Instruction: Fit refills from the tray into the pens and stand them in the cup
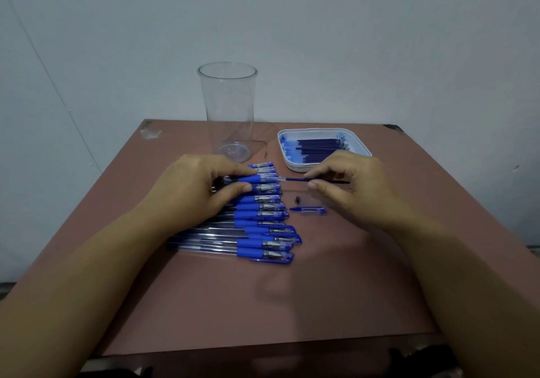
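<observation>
Left hand (pixel 201 184) pinches a pen (pixel 248 179) by its blue grip, over the row of pens (pixel 263 231). Right hand (pixel 347 184) pinches a refill (pixel 295 179), its tip at the barrel mouth. On the worktop (pixel 321 290), the clear cup (pixel 228 108) stands at 12 o'clock, the tray (pixel 293 166) of refills at 1 o'clock, and a loose cap (pixel 312 210) lies at 5 o'clock from the refill.

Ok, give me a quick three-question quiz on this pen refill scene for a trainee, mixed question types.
1. True or false: the cup already holds pens.
2. What does the right hand pinch? A) a refill B) a spoon C) a coin
3. Fill in: the spare refills lie in the white ___.
Key: 1 false; 2 A, aimed at the pen the left hand holds; 3 tray.
</observation>
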